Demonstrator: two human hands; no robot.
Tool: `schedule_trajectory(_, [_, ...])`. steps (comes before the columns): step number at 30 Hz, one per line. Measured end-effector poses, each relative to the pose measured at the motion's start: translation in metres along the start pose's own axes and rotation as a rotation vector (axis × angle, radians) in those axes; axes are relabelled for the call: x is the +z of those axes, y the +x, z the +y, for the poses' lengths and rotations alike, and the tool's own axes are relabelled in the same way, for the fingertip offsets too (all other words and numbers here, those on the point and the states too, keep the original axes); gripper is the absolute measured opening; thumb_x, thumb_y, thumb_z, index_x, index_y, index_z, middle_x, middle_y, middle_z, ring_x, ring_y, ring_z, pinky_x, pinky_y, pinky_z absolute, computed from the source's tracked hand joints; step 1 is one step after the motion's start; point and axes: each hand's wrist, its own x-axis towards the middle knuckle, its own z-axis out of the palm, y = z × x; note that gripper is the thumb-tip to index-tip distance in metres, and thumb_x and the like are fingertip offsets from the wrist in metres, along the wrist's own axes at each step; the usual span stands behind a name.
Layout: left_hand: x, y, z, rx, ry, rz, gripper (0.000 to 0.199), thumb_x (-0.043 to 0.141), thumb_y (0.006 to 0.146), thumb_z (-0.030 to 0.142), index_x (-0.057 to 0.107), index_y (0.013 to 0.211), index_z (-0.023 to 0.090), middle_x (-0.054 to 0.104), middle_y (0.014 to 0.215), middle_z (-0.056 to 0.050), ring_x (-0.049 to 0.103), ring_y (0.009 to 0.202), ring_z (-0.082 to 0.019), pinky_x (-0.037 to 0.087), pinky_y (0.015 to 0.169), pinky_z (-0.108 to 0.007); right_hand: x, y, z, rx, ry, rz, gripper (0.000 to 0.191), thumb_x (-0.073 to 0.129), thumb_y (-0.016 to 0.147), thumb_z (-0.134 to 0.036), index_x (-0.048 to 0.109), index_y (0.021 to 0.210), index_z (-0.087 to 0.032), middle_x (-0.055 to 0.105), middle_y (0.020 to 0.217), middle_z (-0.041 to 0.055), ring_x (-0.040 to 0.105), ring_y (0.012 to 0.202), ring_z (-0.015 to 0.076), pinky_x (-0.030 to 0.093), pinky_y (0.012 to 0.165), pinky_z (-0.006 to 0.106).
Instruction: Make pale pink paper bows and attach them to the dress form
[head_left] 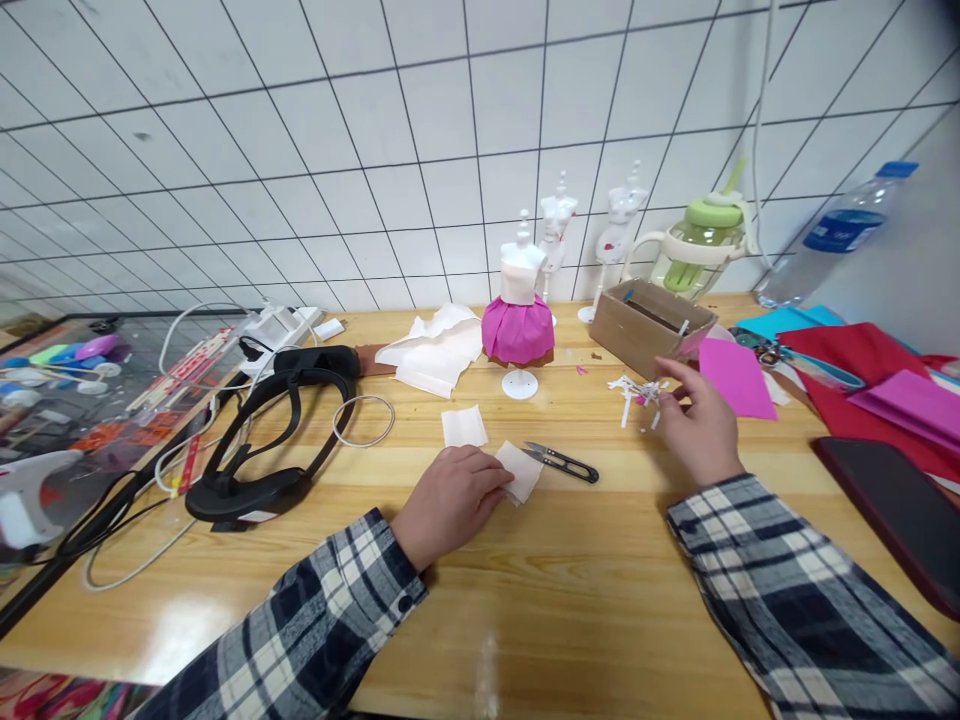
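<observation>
White square [524,468] of thin material on the wooden table [525,610], its near-left edge under the fingers of the left hand [452,500]; the rest extends to their right, so this hand is by far the nearer. From my remote post I see these fingers held close together, but cannot tell whether they pinch or only press. The snips [553,460] lie just right of the square, long axis slanting from blades at far left to handle at near right, blade tips at its far-right edge. A second white square [465,427] lies apart, just beyond the left hand. The right hand [701,425] is beside the scraps [637,390], finger and thumb narrowly spaced; I cannot tell whether a scrap sits between them. Hidden from me: the covered part of the square, the right palm and the floor of the box [630,335]
</observation>
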Motion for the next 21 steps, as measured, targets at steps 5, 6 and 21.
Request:
schedule_trajectory(5, [0.0,0.001,0.0,-0.006,0.008,-0.004,0.019,0.052,0.092,0.022,0.07,0.096,0.024,0.072,0.102,-0.001,0.062,0.095,-0.02,0.044,0.084,-0.036,0.003,-0.014,-0.021,-0.317,0.01,-0.275,0.026,0.052,0.09,-0.036,0.071,0.1,-0.022,0.07,0.093,0.0066,0.061,0.085,0.0213,0.048,0.08,0.037])
schedule_trajectory(6, [0.0,0.001,0.0,-0.007,0.007,-0.005,0.018,0.053,0.092,0.021,0.07,0.095,0.024,0.072,0.101,-0.001,0.062,0.095,-0.02,0.044,0.084,-0.036,0.005,-0.019,-0.027,-0.4,0.014,-0.374,0.026,0.053,0.09,-0.038,0.071,0.102,-0.022,0.07,0.096,0.0069,0.062,0.09,0.022,0.047,0.083,0.038])
schedule_trajectory(21, [-0.003,0.003,-0.007,0.178,-0.15,-0.014,0.017,0.055,0.091,0.024,0.069,0.099,0.024,0.071,0.108,-0.002,0.059,0.109,-0.021,0.039,0.103,-0.041,0.013,-0.033,-0.038,-0.409,-0.231,-0.568,0.029,0.046,0.093,-0.027,0.072,0.105,-0.021,0.071,0.098,0.0061,0.064,0.093,0.021,0.05,0.084,0.034])
